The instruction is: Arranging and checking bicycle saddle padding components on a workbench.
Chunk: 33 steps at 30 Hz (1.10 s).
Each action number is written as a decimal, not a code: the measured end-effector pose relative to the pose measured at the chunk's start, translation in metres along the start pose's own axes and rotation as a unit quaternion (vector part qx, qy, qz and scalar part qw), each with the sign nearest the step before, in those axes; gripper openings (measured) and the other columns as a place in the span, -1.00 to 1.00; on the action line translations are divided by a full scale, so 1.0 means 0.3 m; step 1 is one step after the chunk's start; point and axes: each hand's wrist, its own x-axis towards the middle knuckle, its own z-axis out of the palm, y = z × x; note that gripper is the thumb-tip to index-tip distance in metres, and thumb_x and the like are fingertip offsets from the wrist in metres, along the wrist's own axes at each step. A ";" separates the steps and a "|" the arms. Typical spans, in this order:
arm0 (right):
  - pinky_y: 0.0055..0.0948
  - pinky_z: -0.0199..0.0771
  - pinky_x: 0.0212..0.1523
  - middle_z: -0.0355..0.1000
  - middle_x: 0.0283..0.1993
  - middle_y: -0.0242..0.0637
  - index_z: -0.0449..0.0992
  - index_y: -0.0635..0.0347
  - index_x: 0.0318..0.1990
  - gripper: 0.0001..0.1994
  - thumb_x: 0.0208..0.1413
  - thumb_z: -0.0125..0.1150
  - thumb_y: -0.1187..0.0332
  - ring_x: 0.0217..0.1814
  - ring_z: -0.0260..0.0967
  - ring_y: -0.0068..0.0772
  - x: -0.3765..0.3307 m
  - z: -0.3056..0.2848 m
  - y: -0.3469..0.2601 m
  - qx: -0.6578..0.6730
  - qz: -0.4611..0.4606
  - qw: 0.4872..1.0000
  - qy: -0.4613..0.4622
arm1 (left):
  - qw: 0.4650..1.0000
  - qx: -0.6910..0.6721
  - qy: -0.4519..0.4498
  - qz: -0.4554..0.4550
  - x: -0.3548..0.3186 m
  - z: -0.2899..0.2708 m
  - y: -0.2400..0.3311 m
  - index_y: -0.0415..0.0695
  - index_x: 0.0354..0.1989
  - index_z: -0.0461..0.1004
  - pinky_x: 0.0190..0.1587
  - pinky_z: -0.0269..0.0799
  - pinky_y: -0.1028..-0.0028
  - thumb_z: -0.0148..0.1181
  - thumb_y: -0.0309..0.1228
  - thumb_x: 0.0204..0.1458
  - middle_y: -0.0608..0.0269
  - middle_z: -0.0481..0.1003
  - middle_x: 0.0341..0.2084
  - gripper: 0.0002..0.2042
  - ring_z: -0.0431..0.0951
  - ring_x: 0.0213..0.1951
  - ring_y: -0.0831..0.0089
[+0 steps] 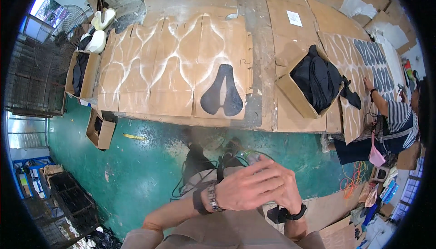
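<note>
Overlapping and touching, the left hand (249, 186) and right hand (288, 189) curl loosely — whether they hold anything, I cannot tell.

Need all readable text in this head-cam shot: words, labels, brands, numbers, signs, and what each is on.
No legible text to quote.
White paper sheet, upper right of center: faint marks, too small to read.
Large cardboard sheet with white curved outlines: small dark mark near its right edge, too small to make out.
Black two-lobed pad: no lettering visible.
</note>
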 end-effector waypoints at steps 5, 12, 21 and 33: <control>-0.17 0.50 0.28 0.47 0.26 0.14 0.51 0.47 0.15 -0.50 0.06 0.33 0.36 0.28 0.49 0.11 -0.011 0.001 0.023 0.001 0.000 1.000 -0.031 | 1.000 0.004 -0.013 -0.004 0.006 0.005 -0.008 -0.23 -0.01 0.65 0.25 0.49 0.11 0.25 -0.44 -0.13 0.16 0.61 -0.03 -0.58 0.58 0.09 0.22; -0.18 0.58 0.14 0.53 0.19 0.05 0.58 0.32 0.01 -0.65 0.04 0.38 0.46 0.17 0.55 0.09 -0.027 0.020 0.026 -0.002 -0.011 1.000 0.001 | 0.999 -0.023 0.019 0.015 -0.026 0.051 -0.021 -0.26 -0.05 0.66 0.27 0.49 0.10 0.28 -0.45 -0.14 0.13 0.62 -0.07 -0.60 0.59 0.08 0.19; -0.27 0.58 0.02 0.60 0.03 0.07 0.49 0.34 0.26 -0.39 -0.05 0.39 0.64 -0.02 0.62 0.02 -0.057 -0.015 0.058 -0.059 0.070 0.987 0.136 | 0.992 0.056 0.035 -0.105 -0.065 -0.039 -0.051 -0.15 0.02 0.66 0.28 0.46 0.09 0.38 -0.39 -0.01 0.17 0.61 0.03 -0.64 0.56 0.16 0.18; -0.29 0.53 -0.12 0.58 -0.16 0.02 0.52 0.31 0.25 -0.41 -0.05 0.40 0.61 -0.19 0.58 -0.11 -0.042 -0.014 0.050 -0.027 0.047 0.997 0.055 | 0.934 0.136 -0.008 -0.331 -0.419 -0.090 -0.240 -0.14 -0.08 0.64 0.00 0.56 0.19 0.35 -0.44 0.05 0.12 0.65 -0.13 -0.76 0.63 -0.07 0.06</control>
